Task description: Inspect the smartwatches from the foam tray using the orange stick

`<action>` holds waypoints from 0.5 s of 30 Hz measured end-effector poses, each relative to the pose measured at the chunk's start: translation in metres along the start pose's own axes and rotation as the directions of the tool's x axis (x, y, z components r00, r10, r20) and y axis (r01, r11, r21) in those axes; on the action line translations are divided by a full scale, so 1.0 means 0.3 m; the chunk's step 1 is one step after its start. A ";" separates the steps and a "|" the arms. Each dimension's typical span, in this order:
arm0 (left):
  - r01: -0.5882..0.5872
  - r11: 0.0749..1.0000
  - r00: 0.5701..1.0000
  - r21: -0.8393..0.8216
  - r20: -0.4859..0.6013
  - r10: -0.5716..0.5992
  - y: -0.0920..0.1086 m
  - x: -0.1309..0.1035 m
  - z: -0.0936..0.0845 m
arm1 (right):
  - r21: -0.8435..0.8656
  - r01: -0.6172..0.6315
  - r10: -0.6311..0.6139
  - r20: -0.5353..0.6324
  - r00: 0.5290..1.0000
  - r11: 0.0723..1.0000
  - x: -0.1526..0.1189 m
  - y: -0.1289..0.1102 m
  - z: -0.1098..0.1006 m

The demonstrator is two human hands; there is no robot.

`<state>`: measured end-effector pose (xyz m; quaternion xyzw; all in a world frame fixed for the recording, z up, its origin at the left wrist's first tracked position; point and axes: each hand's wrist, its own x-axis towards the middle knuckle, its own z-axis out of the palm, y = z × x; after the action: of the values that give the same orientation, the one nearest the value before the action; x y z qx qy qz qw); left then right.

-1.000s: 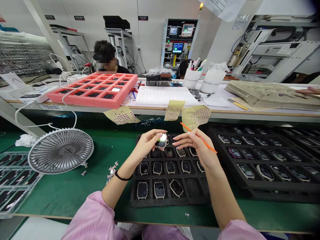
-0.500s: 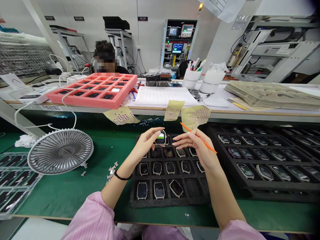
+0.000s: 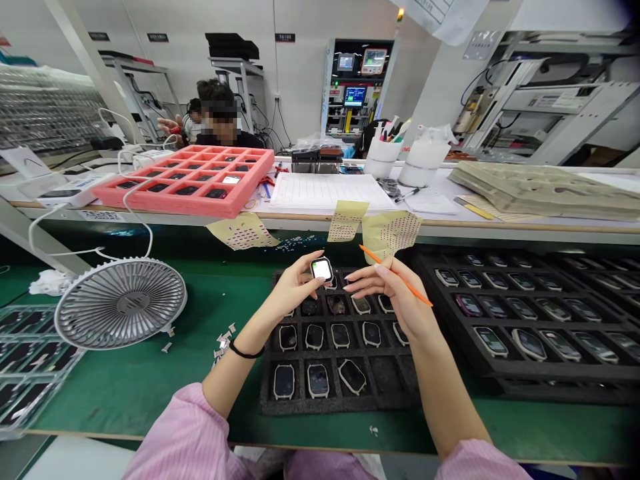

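Between the thumb and fingers of my left hand (image 3: 295, 283) is a smartwatch (image 3: 321, 269), its screen lit mostly white with a small green patch. My right hand (image 3: 393, 287) holds a thin orange stick (image 3: 395, 275) slanting across it, the pointed end toward the upper left. Both hands are above the back part of a black foam tray (image 3: 350, 402). Watches with dark screens lie in the tray's compartments, among them a tilted watch (image 3: 353, 377) in the front row. One front-row compartment to its right holds no watch. My hands hide part of the back rows.
A grey fan (image 3: 121, 303) stands left, beside small scattered pieces (image 3: 223, 340). More watches fill a black tray (image 3: 465, 333) at right. The shelf ahead carries a red foam tray (image 3: 240, 203), papers (image 3: 325, 190) and white cups (image 3: 383, 157). Yellow sheets hang from its edge. People sit beyond.
The watch's screen has turned from a partly green display to mostly white. My left thumb has moved down to its lower edge. Beyond the shelf, the person's head has shifted right and a hand shows.
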<state>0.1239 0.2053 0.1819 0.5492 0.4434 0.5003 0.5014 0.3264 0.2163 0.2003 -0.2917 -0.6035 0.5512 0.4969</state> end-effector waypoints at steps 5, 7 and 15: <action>0.014 0.999 0.998 0.052 -0.054 -0.011 0.013 -0.003 -0.003 | 0.013 0.008 -0.009 0.017 1.000 1.000 -0.002 0.003 -0.002; 0.025 0.996 0.997 0.089 -0.071 -0.018 0.020 -0.005 -0.006 | 0.014 0.011 -0.011 0.024 1.000 1.000 -0.001 0.005 -0.003; 0.047 0.990 0.993 0.132 -0.112 -0.032 0.014 0.003 -0.005 | 0.005 0.005 -0.005 0.037 0.999 1.000 0.001 0.007 -0.004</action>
<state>0.1224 0.2060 0.1863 0.5445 0.5139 0.4886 0.4480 0.3269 0.2176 0.1983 -0.2786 -0.6120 0.5567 0.4878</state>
